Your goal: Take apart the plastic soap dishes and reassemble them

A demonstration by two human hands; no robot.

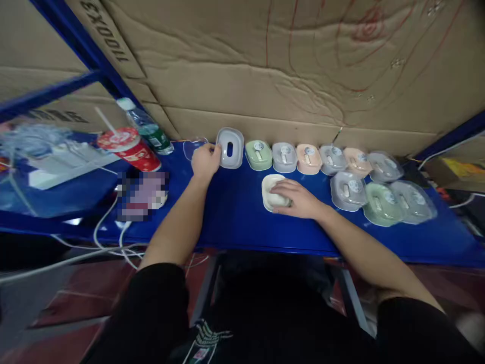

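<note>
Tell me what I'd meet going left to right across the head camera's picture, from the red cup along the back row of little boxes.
Red cup → left hand → grey slotted piece → green box → first grey box → first peach box → second grey box → second peach box → third grey box.
</note>
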